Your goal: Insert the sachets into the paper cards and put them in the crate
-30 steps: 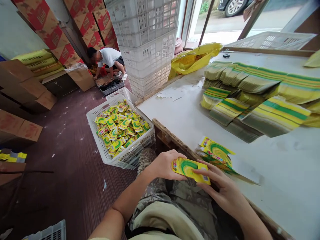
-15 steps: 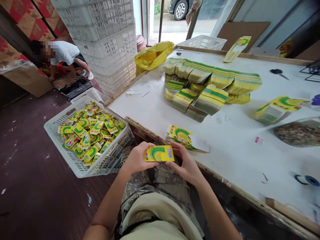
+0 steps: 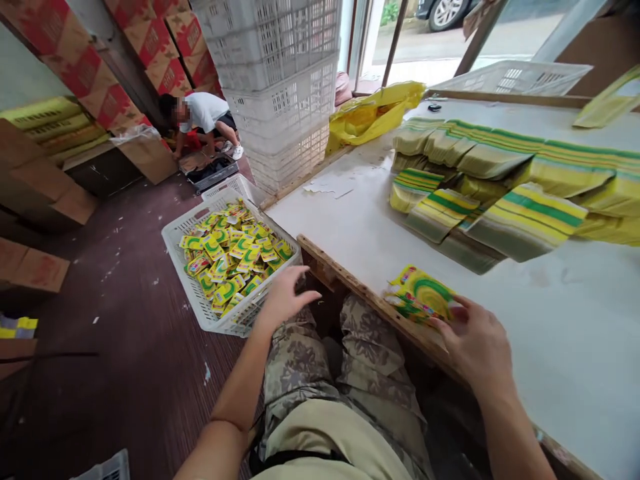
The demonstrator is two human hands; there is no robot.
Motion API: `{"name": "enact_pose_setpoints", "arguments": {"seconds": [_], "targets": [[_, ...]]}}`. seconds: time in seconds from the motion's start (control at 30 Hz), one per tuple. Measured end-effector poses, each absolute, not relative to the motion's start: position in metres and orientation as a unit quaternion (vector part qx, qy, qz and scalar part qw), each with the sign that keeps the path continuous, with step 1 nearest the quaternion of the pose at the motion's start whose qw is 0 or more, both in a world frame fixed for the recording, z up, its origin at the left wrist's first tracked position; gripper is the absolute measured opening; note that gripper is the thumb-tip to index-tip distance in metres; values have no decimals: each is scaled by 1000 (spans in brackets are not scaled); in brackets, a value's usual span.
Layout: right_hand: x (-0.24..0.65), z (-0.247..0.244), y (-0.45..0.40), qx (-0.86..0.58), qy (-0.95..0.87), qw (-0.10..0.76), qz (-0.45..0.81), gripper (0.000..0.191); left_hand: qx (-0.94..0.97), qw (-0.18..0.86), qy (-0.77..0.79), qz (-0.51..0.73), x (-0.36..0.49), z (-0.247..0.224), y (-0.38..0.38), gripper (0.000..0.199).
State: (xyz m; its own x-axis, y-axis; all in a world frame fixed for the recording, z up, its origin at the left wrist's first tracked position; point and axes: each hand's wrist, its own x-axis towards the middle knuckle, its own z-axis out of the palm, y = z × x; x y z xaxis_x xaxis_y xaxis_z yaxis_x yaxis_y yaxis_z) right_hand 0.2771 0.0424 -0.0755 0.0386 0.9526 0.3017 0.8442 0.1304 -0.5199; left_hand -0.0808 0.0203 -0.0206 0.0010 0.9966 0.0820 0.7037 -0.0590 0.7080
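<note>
My left hand (image 3: 287,297) is open and holds nothing, thumb and fingers apart, beside the near corner of a white plastic basket (image 3: 220,327). Many small yellow and green packets (image 3: 240,250) fill that basket in a loose heap. At the table's front edge lies a yellow and green printed carton (image 3: 423,293), partly folded. My right hand (image 3: 477,343) has its thumb and fingers about the carton's right end; the fingertips are partly hidden there. Behind it, stacks of flat yellow-green cartons (image 3: 530,213) cover part of the white tabletop (image 3: 345,230).
A yellow plastic bag (image 3: 375,117) lies at the table's far left corner. Tall stacked white crates (image 3: 280,87) stand behind the basket. Another person (image 3: 205,120) bends over a dark crate on the floor. Red and brown cardboard boxes (image 3: 165,73) are piled at the back left.
The small yellow box between my hands is gone from them. My left hand is now open near the basket; my right hand has moved right to the carton on the table. The view has swung left.
</note>
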Motion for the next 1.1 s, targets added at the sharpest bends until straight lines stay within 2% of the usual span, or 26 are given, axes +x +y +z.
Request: {"name": "enact_pose_setpoints", "arguments": {"seconds": [0.13,0.23,0.33,0.47,0.57,0.77,0.97,1.03,1.1], "targets": [[259,-53,31,-684,-611,368,152,67,661,436,512,332,-21,-36,16,69],[227,-44,12,-611,-612,418,281,69,568,569,428,413,16,-44,8,85],[189,-48,-10,-504,-620,418,433,59,406,643,361,540,45,-48,-2,73],[160,-54,-31,-443,-521,432,588,55,187,617,381,663,61,-46,-7,64],[155,-50,-36,-409,-505,398,648,53,135,582,403,694,60,-43,-5,52],[154,-53,-35,-424,-528,386,626,55,171,540,447,692,56,-50,-9,52],[173,-56,-31,-463,-502,408,606,43,191,566,407,691,65,-52,-22,75],[179,-53,-31,-473,-475,424,609,41,170,598,382,683,68,-51,-23,72],[181,-50,-31,-475,-454,434,616,39,160,615,401,660,70,-52,-24,60]]}}
